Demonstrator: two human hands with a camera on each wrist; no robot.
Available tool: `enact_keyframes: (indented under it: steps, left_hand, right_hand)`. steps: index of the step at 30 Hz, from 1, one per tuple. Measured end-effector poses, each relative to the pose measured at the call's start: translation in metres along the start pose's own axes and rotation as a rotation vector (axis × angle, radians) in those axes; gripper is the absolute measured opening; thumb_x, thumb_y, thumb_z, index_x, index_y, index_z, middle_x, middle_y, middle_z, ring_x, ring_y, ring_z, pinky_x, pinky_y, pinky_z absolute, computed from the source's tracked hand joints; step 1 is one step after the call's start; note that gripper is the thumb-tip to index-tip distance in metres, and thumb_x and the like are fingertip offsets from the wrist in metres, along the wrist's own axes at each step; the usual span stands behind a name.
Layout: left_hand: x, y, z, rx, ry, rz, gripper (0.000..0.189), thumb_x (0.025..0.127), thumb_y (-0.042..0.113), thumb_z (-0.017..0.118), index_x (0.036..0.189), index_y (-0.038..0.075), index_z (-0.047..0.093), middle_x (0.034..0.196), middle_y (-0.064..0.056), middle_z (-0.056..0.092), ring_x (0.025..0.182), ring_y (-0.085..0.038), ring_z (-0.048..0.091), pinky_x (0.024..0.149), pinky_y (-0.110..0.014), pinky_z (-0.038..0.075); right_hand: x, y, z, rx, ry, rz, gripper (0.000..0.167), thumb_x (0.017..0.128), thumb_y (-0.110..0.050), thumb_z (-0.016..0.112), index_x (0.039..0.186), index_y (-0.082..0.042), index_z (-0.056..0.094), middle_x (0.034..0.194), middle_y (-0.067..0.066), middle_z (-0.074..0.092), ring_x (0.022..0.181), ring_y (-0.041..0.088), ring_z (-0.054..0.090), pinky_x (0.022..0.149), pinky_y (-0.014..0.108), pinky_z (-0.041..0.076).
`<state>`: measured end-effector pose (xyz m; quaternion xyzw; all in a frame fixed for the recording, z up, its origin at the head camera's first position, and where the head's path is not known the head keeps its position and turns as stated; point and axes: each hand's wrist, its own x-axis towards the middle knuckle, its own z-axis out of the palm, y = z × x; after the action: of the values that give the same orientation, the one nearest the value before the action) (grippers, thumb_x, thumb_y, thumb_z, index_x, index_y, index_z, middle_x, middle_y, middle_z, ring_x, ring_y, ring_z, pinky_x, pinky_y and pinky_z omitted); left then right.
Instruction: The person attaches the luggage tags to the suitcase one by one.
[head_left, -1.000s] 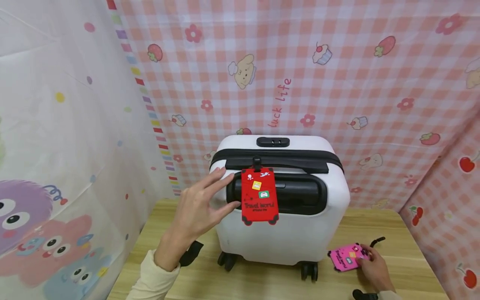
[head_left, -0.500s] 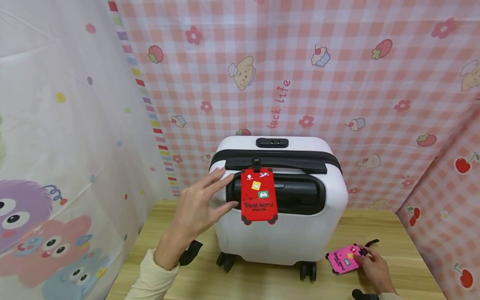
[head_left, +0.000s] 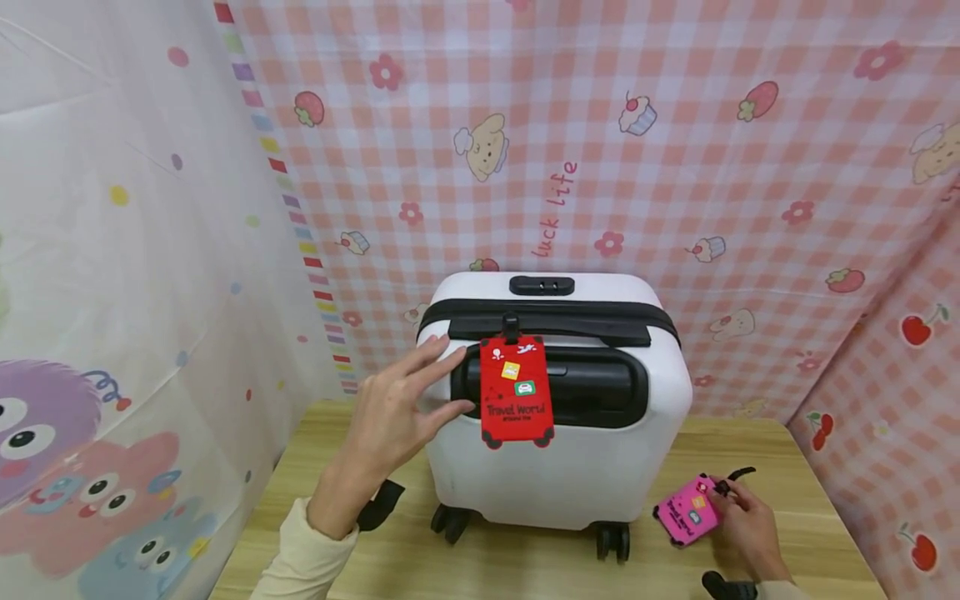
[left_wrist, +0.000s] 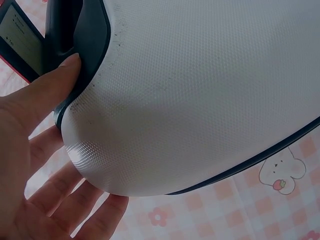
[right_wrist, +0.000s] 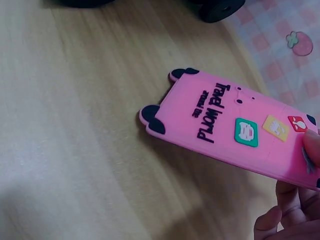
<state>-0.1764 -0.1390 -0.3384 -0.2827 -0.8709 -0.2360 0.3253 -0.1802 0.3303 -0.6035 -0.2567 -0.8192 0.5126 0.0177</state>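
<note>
A white hard-shell suitcase (head_left: 551, 479) stands upright in the head view, with a red luggage tag (head_left: 516, 392) hanging by its black strap from the top handle (head_left: 585, 329). My left hand (head_left: 397, 408) is at the suitcase's upper left corner, fingers spread and nearly straight. In the left wrist view its thumb (left_wrist: 60, 75) rests on the black handle recess (left_wrist: 95, 55), while the other fingers lie along the white shell. Low on the right, my right hand (head_left: 748, 527) pinches a pink luggage tag (right_wrist: 200, 117) at its strap end. The tag is tilted close over the table.
The suitcase's black wheels (head_left: 613, 542) stand on a wooden table (head_left: 547, 567). A pink checked cloth (head_left: 637, 183) hangs behind it, and a white cartoon-print cloth (head_left: 150, 250) on the left. More checked cloth (head_left: 900, 400) closes the right side.
My right hand has tilted the pink luggage tag, its strap end turning upward. The left hand stays at the suitcase corner, and the red tag hangs as before.
</note>
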Motion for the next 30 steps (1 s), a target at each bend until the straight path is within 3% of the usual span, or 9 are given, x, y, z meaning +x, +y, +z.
enact_keyframes:
  steps: [2,4,9,11,17,21,25,28,30]
  left_hand:
    - [0.000,0.000,0.000,-0.002,0.000,-0.002,0.060,0.070,0.029,0.090,0.124,0.011,0.071,0.128,-0.013,0.066,0.117,-0.028,0.065,0.066,-0.036,0.058]
    - [0.001,0.000,0.000,-0.005,-0.001,-0.004,0.060,0.070,0.029,0.090,0.124,0.010,0.071,0.128,-0.013,0.066,0.117,-0.029,0.064,0.067,-0.037,0.058]
    - [0.001,0.000,-0.001,-0.008,-0.002,-0.006,0.060,0.070,0.029,0.090,0.124,0.010,0.071,0.128,-0.014,0.066,0.117,-0.029,0.064,0.066,-0.036,0.058]
    - [0.002,0.000,-0.001,-0.008,-0.002,-0.005,0.060,0.070,0.028,0.091,0.124,0.010,0.071,0.128,-0.014,0.066,0.117,-0.029,0.064,0.066,-0.036,0.058]
    - [0.001,0.000,0.000,-0.004,0.001,-0.002,0.062,0.069,0.029,0.091,0.124,0.010,0.071,0.128,-0.014,0.066,0.116,-0.030,0.065,0.066,-0.036,0.058]
    - [0.001,0.000,0.001,-0.003,0.009,0.002,0.062,0.068,0.029,0.091,0.124,0.010,0.071,0.128,-0.014,0.066,0.116,-0.031,0.065,0.067,-0.037,0.058]
    - [0.000,0.000,0.002,-0.002,0.012,0.003,0.062,0.068,0.029,0.091,0.124,0.010,0.071,0.127,-0.013,0.067,0.117,-0.030,0.064,0.067,-0.037,0.058]
    - [0.000,0.000,0.001,-0.002,0.007,-0.002,0.062,0.068,0.029,0.091,0.124,0.011,0.071,0.128,-0.013,0.067,0.118,-0.029,0.064,0.070,-0.038,0.058]
    - [0.001,0.000,0.001,-0.004,0.004,-0.006,0.062,0.068,0.029,0.091,0.124,0.011,0.071,0.128,-0.013,0.067,0.119,-0.028,0.064,0.070,-0.038,0.058]
  right_hand:
    - [-0.001,-0.006,-0.003,-0.012,0.009,-0.020,0.046,0.100,-0.026,0.058,0.139,-0.003,0.055,0.112,0.016,0.066,0.092,0.009,0.054,0.070,0.018,0.043]
    - [-0.002,-0.012,-0.006,-0.011,0.004,-0.035,0.045,0.101,-0.026,0.057,0.140,-0.004,0.055,0.111,0.015,0.066,0.085,0.002,0.052,0.067,0.017,0.045]
    - [-0.004,-0.028,-0.013,-0.004,-0.027,-0.029,0.051,0.103,-0.037,0.052,0.145,-0.009,0.050,0.138,0.023,0.054,0.102,0.009,0.051,0.073,0.019,0.043]
    - [-0.004,-0.034,-0.015,-0.012,-0.019,-0.020,0.053,0.102,-0.041,0.052,0.147,-0.012,0.049,0.141,0.021,0.052,0.106,0.013,0.049,0.075,0.021,0.042]
    - [-0.005,-0.050,-0.025,-0.009,0.035,-0.050,0.056,0.099,-0.044,0.057,0.143,-0.010,0.054,0.125,0.011,0.062,0.096,0.009,0.051,0.072,0.021,0.042]
    - [-0.010,-0.067,-0.036,0.004,0.013,-0.097,0.061,0.096,-0.048,0.059,0.143,-0.010,0.054,0.119,-0.004,0.062,0.092,0.001,0.049,0.070,0.019,0.043]
    - [-0.016,-0.086,-0.051,0.034,-0.021,-0.215,0.061,0.097,-0.047,0.057,0.143,-0.007,0.053,0.102,-0.022,0.059,0.087,-0.002,0.051,0.068,0.018,0.046]
    - [-0.020,-0.101,-0.062,0.069,-0.026,-0.298,0.056,0.098,-0.042,0.059,0.141,-0.007,0.056,0.095,-0.029,0.060,0.085,-0.004,0.055,0.067,0.016,0.048]
    - [-0.023,-0.111,-0.070,0.082,-0.032,-0.331,0.051,0.097,-0.042,0.060,0.139,-0.014,0.059,0.095,-0.030,0.061,0.084,-0.004,0.056,0.066,0.016,0.047]
